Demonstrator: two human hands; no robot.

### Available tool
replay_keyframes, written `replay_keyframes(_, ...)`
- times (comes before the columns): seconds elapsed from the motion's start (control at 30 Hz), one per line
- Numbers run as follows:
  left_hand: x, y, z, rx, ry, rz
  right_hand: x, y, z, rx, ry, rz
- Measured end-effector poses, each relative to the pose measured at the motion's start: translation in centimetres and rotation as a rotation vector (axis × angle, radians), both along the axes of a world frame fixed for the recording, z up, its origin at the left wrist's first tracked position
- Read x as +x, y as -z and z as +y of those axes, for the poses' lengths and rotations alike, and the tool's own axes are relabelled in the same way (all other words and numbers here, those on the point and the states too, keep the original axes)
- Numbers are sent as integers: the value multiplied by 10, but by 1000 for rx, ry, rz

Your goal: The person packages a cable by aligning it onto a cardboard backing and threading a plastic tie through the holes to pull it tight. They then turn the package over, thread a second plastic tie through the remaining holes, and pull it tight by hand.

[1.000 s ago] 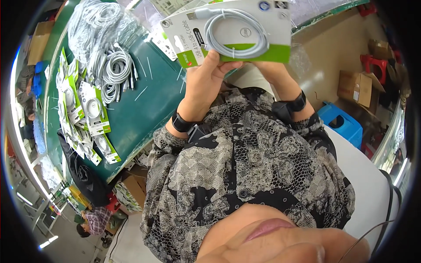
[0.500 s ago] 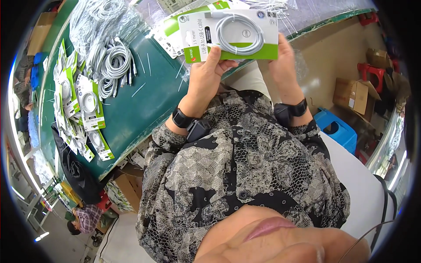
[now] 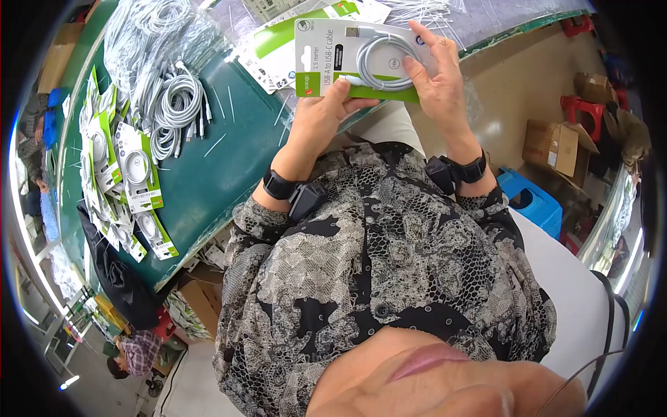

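Observation:
A white and green cable card (image 3: 316,52) is held up over the table's near edge. On its front lies a coiled white USB cable (image 3: 379,83), its metal plug toward the card's far edge. My left hand (image 3: 323,115) grips the card's near edge, thumb on the front by the cable's lower end. My right hand (image 3: 439,80) closes round the card's right side, thumb on the coil and fingers over the edge. What the fingers behind the card do is hidden. Beyond it lie more flat green and white cards (image 3: 285,45).
On the green table (image 3: 229,167), loose coiled cables (image 3: 177,104) lie beside clear plastic bags of cables (image 3: 149,35). Carded cables (image 3: 135,167) are heaped at the left. White ties (image 3: 424,10) lie at the far side. A blue stool (image 3: 531,205) and cardboard box (image 3: 556,149) stand right.
My right hand has come round onto the card's front, its thumb now on the coil. My left thumb stays at the near edge, by the cable's end.

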State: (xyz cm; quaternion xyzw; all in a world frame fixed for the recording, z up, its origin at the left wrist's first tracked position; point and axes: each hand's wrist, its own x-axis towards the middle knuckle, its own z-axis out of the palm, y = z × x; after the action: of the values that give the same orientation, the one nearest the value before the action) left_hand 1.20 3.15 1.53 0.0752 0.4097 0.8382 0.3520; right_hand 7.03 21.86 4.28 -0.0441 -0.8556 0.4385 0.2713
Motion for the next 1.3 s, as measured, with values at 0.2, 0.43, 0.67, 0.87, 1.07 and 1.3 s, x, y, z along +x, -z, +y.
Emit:
replay_keyframes(0.2,4,9,24,35,-140,88,-14,6,-18,141,109,98)
replay_keyframes(0.43,15,10,37,28,-297,43,-14,6,-29,163,121,141)
replay_keyframes(0.67,12,8,29,35,-247,4,-8,5,-23,229,73,156)
replay_keyframes(0.87,16,5,26,36,-260,-80,-3,5,-17,113,26,49)
replay_keyframes(1.07,8,18,17,-8,-210,-122,7,-9,-12,482,126,183)
replay_keyframes(1.3,15,19,13,-84,-138,-30,6,-8,-15,661,-274,77)
